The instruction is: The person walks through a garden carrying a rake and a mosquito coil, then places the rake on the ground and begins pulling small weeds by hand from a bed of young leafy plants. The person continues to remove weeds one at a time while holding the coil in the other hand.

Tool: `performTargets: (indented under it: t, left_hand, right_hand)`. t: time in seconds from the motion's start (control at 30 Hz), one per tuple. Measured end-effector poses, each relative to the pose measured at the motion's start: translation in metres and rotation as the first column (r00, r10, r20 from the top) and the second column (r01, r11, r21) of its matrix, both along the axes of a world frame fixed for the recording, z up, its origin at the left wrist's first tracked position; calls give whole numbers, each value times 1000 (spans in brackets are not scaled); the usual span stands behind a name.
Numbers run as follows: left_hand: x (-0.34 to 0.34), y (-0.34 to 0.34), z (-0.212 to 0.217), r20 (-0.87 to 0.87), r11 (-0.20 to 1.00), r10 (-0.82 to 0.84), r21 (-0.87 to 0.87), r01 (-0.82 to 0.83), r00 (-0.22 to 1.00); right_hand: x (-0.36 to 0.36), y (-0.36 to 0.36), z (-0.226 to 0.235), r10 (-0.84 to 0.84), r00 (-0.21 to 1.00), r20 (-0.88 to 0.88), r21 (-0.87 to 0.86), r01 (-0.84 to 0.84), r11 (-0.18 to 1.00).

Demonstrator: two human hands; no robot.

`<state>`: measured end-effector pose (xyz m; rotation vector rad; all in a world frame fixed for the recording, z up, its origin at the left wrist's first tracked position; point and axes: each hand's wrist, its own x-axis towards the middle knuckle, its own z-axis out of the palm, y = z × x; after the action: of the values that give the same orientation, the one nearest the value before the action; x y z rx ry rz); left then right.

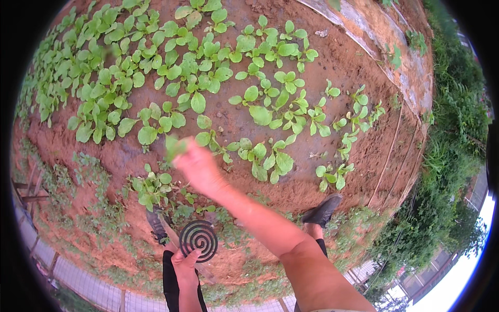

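My right hand (196,162) reaches forward over the bed of leafy green seedlings (270,117). It is blurred, with its fingers closed at a small green leafy seedling (175,147). My left hand (185,266) is low, near my left leg, and grips the edge of a black spiral mosquito coil (198,242) between thumb and fingers. The coil lies flat to view and looks whole. Just ahead of it grows a clump of seedlings (150,188).
My dark shoes, left (156,224) and right (321,210), stand at the bed's near edge. Plastic sheeting (358,36) borders the far right soil. Dense bushes (442,171) rise at right. A wire fence (122,299) with posts runs along the bottom.
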<state>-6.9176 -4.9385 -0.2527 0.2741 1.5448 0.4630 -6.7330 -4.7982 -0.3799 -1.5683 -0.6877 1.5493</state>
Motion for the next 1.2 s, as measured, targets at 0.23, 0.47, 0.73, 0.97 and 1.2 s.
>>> performTargets:
  t: [0.23,0.47,0.73,0.97,1.2]
  left_hand:
    - [-14,0,4,-37,999,46,27,-45,998]
    - [-3,0,5,-28,999,37,24,-36,999]
    - [0,-3,2,-46,1000,19,12,-18,999]
    - [7,1,6,-38,1000,8,17,-7,999]
    - [12,4,6,-5,999,21,31,-20,1000]
  right_hand:
    - [118,92,-38,-133,684,717,237,-61,970]
    - [273,117,-39,396,-52,917,-399,-58,915]
    - [259,75,-61,311,89,946,-305,-71,950]
    - [286,69,-81,-211,339,917,133,238,962]
    - [329,60,-90,-130,182,975,65,327,943]
